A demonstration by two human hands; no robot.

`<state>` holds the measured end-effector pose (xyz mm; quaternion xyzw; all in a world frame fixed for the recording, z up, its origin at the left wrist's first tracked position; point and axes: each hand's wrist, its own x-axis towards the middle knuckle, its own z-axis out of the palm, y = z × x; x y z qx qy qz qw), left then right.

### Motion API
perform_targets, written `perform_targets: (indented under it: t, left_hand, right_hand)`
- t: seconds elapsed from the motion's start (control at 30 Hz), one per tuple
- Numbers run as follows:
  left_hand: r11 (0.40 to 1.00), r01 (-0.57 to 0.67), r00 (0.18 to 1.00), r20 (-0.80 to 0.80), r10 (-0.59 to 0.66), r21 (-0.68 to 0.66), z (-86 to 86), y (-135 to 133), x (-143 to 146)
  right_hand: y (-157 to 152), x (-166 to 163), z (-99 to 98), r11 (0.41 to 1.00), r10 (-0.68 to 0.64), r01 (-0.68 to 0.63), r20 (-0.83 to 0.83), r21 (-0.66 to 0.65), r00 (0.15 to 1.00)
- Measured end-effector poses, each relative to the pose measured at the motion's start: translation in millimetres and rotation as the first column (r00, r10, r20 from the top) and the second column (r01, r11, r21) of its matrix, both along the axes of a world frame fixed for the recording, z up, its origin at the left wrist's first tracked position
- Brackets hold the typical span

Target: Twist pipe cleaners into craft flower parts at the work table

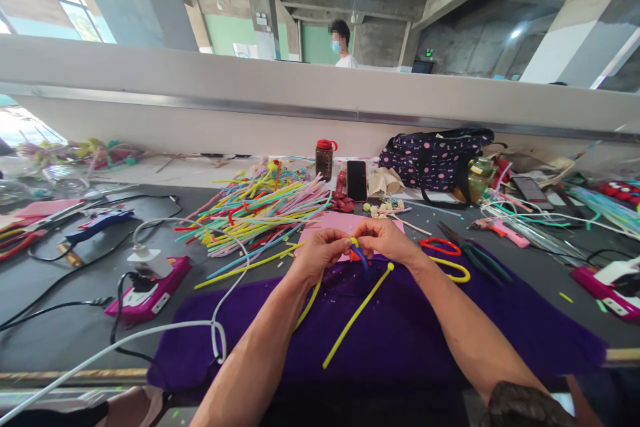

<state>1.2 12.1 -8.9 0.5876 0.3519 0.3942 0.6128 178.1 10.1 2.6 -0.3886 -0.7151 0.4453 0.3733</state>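
My left hand (323, 251) and my right hand (384, 240) meet over the purple cloth, fingertips pinched together. Between them is the small yellow end of a fuzzy craft stem (354, 241), held by both. A yellow length (310, 301) hangs below my left hand; whether it is the same stem I cannot tell. Just under the fingers show a blue piece (364, 259) and a bit of orange, partly hidden. Nearer to me, a yellow stem with a knobbed end (357, 317) lies on the purple cloth (410, 340). A pink sheet (330, 221) lies behind the hands.
Many coloured stems (270, 203) are heaped behind my left hand. Red-and-yellow-handled scissors (453, 270) and pliers (480, 257) lie right. Magenta power strips (150, 293) sit at both sides, with cables. A bottle (325, 160), phone (357, 181) and bag (435, 160) stand behind.
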Motion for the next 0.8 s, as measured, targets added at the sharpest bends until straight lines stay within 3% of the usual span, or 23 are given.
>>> perform_targets:
  t: [0.3,0.57,0.7,0.8]
  left_hand:
    - [0.994,-0.043,0.999,0.013,0.044,-0.106,-2.5,1,2]
    - [0.994,-0.041,0.999,-0.006,0.040,-0.103,-5.3,2,3]
    - [0.993,-0.053,0.999,-0.003,0.053,-0.102,-5.1,2,4]
    - [0.993,-0.074,0.997,-0.031,0.071,-0.088,-4.6,3,4]
  right_hand:
    - [-2,-5,-0.7,0.999,-0.031,0.031,-0.001,0.029,1.000]
    - [-2,-7,-2.9,0.998,-0.024,0.023,0.014,0.061,1.000]
    - [-7,-9,1.3,0.979,-0.050,0.030,0.095,0.202,0.994]
    - [-9,-11,5.0,0.919,-0.138,0.048,0.203,0.392,0.969]
